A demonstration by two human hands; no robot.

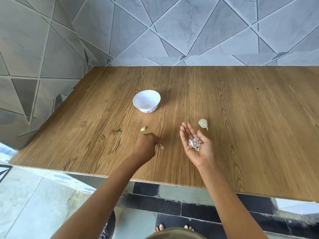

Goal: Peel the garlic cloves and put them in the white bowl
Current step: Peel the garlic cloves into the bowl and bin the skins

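A white bowl (138, 100) stands on the wooden table (241, 118), with a small yellowish bit at its bottom. A pale garlic clove (143, 129) lies in front of the bowl, just beyond my left hand (146, 146). That hand rests knuckles-up on the table with curled fingers, and its fingertips pinch a tiny scrap of garlic peel (162, 147). My right hand (205, 149) is palm up with straight fingers, and a heap of papery garlic skins (194, 144) lies on the palm. A partial garlic bulb (203, 123) sits just beyond its fingertips.
Grey tiled walls close off the table at the back and left. The table's near edge (155, 181) runs just under my forearms, with the tiled floor and my bare toes below.
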